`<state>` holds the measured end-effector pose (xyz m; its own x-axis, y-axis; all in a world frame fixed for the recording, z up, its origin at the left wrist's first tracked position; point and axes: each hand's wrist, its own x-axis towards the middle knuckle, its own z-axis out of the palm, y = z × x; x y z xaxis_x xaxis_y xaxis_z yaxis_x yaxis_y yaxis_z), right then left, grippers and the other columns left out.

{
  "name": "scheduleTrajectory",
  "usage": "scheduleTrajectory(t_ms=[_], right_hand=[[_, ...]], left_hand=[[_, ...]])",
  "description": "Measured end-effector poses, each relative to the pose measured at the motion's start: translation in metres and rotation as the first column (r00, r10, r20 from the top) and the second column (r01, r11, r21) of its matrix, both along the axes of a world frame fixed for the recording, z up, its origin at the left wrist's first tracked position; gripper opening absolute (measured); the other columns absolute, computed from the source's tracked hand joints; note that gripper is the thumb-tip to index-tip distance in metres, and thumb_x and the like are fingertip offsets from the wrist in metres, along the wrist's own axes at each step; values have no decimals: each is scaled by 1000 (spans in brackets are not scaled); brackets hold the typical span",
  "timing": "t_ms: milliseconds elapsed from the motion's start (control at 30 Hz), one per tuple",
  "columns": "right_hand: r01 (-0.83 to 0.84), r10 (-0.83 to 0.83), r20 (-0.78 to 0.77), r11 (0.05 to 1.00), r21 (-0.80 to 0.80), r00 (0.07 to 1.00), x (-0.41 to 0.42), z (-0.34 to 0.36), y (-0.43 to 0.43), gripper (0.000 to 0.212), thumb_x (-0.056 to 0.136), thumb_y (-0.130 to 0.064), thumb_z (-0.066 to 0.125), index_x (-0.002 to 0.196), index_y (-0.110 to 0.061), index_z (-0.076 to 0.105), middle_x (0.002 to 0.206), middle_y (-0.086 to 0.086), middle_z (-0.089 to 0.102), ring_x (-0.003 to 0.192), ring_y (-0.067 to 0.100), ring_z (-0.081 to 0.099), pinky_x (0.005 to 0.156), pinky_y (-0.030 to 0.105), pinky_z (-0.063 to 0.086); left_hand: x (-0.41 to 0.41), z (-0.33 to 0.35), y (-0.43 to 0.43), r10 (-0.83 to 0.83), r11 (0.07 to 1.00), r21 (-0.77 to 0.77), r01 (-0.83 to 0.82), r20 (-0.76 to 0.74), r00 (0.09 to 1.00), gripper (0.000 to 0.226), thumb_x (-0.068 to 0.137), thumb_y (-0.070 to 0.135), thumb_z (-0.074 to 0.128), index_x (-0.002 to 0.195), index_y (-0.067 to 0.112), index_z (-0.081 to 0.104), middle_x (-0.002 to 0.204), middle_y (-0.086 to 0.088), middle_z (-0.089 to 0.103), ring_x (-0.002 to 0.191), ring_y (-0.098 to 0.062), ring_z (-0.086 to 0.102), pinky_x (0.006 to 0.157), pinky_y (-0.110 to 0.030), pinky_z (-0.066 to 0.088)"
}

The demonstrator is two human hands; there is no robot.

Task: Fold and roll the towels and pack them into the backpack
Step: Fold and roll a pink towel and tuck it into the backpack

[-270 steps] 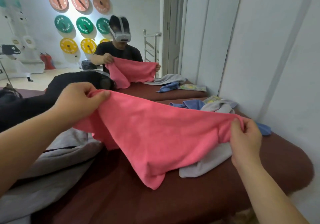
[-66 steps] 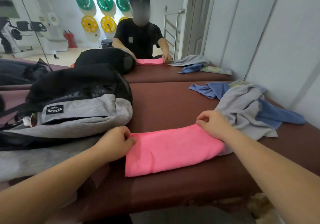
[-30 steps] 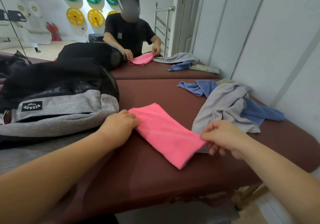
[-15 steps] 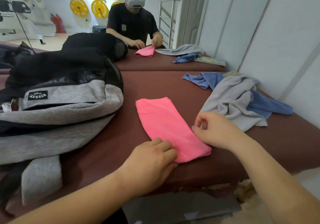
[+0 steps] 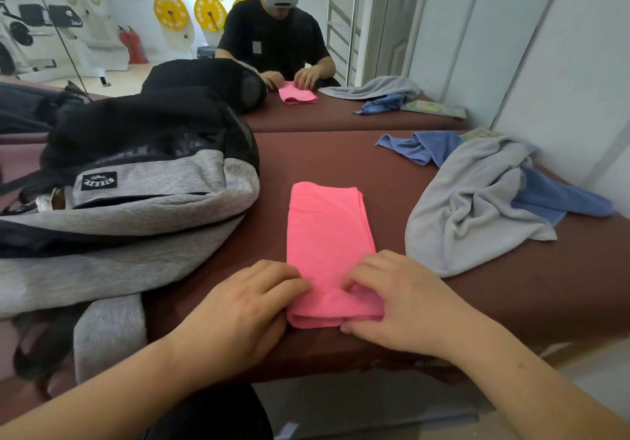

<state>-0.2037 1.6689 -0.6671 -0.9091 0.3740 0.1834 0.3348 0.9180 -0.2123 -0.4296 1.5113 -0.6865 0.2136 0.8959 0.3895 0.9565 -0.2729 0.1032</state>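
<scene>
Maroon padded surface (image 5: 334,160), mirror wall behind: pink towel folded into a strip, both hands at its near end.

Left hand (image 5: 245,303) lies flat at the left edge of the pink towel (image 5: 327,242), fingers spread, gripping nothing, while the right hand (image 5: 399,300) has its fingers curled onto the near right corner and its thumb under the edge, a light pinch on the cloth. That towel runs lengthwise away from the person, between the grey-and-black backpack (image 5: 136,208) and a loose heap of grey towel (image 5: 477,208) over a blue towel (image 5: 559,197). It looks soft, light and limp, so I'd say it will slump if lifted by one corner. Best taken across the whole near end, both hands, rolled tight and kept pressed down.
</scene>
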Motion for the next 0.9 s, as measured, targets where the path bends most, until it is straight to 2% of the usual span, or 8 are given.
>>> scheduleTrajectory(t_ms=[133,233,333,400,500,700,800,900], right_hand=[[1,1,-22,999,53,1000,1,-1,-6,45,75,-67,64,108,-36,64,102,-18,58,93,11,54,82,35,49],[14,-16,31,997,72,999,1,3,-7,59,69,-77,62,114,-40,57,107,-20,54,92,9,53,81,31,46],[22,-15,-96,997,72,995,2,3,-8,44,79,-57,66,116,-37,54,103,-18,64,84,12,63,70,31,50],[35,-29,-140,998,44,990,4,6,-8,28,83,-41,63,109,-37,54,92,-17,70,76,10,65,64,30,50],[35,-46,-141,996,-78,989,8,10,-1,13,84,-43,62,92,-33,61,76,-15,63,70,8,58,63,31,48],[32,-68,-75,915,-401,995,16,19,11,14,89,-42,74,78,-35,70,91,-11,59,83,14,60,75,27,50],[84,-109,-25,874,-478,994,16,18,15,19,97,-38,66,78,-40,70,82,-11,65,70,6,57,66,19,45],[174,-258,-64,796,-580,964,11,12,15,7,94,-35,70,89,-33,74,81,-3,73,71,13,64,71,26,50]], left_hand=[[13,2,14,-64,994,96,62,22,998,17,96,23,64,112,19,70,120,3,66,106,-21,63,85,-39,53],[19,7,14,-44,993,118,-1,374,926,7,94,13,69,101,16,71,103,7,68,96,-15,67,81,-36,54],[14,7,8,26,994,75,-84,577,817,4,95,18,72,92,21,71,91,7,66,86,-18,68,73,-39,54],[11,4,3,33,997,33,-63,569,822,5,95,20,72,90,21,71,92,7,66,86,-18,68,75,-40,54],[9,4,-4,34,999,-35,-17,577,816,8,97,23,69,90,21,73,101,9,65,95,-16,68,84,-34,54],[11,6,-3,76,986,-164,11,514,854,19,102,32,57,88,27,69,93,12,56,90,-10,60,81,-21,47],[12,5,4,222,967,-241,-87,618,754,16,100,31,60,93,24,73,85,8,68,81,-6,65,77,-27,50],[13,5,12,331,942,-291,-169,712,619,9,94,25,72,99,32,74,76,0,70,66,-6,61,71,-30,51]])
